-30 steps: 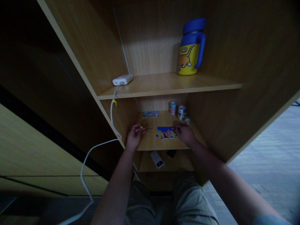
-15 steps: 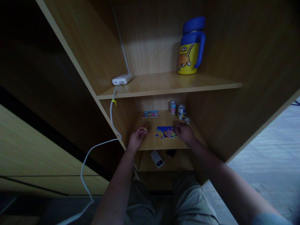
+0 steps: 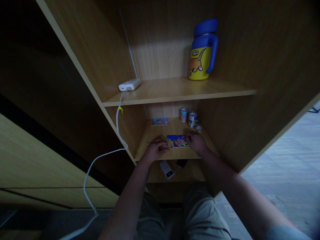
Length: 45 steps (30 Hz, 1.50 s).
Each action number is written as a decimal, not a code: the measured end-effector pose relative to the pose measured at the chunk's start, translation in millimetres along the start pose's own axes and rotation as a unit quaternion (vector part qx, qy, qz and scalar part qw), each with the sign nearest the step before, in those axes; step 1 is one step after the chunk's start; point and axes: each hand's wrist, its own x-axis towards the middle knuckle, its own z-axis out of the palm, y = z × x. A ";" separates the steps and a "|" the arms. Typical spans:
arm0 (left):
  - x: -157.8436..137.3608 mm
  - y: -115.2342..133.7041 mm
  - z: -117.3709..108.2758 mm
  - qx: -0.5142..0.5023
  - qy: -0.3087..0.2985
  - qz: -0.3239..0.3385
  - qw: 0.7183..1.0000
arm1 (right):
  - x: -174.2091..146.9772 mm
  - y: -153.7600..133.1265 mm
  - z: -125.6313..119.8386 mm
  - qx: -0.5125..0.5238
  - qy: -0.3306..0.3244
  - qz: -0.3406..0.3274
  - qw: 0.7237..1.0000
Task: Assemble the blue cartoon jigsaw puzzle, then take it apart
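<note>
One puzzle (image 3: pixel 176 140) lies flat on the middle shelf (image 3: pixel 176 154), between the person's two hands. The right hand (image 3: pixel 196 141) covers its right end, fingers curled in; whether that grip is clamped on the board cannot be told. The left hand (image 3: pixel 154 150) is just beside its left edge, fingers bent, hiding the wood beneath; whether its grip holds a piece cannot be told either. Behind stand two cans (image 3: pixel 183 114), with at least one round silver lid (image 3: pixel 198 128) beside the nearer, and one picture card (image 3: pixel 160 121) lies at the back left. Above are one blue and yellow mug (image 3: pixel 200 63) and one white box (image 3: pixel 129 85), its single cable (image 3: pixel 117 123) hanging down the left; below, one white device (image 3: pixel 166 169) lies near one black object (image 3: pixel 181 163)
</note>
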 end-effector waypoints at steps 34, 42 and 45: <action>0.2 -4.5 -1.0 0.011 0.037 -0.006 0.999 | -13.8 -69.5 2.7 0.068 -0.013 -0.204 0.976; -1.3 -5.0 0.5 0.043 0.035 0.009 0.998 | -13.0 -71.4 7.5 0.099 -0.005 -0.231 0.968; -2.0 -4.4 0.4 0.027 0.032 0.014 0.999 | -13.0 -73.2 5.8 0.090 -0.015 -0.208 0.974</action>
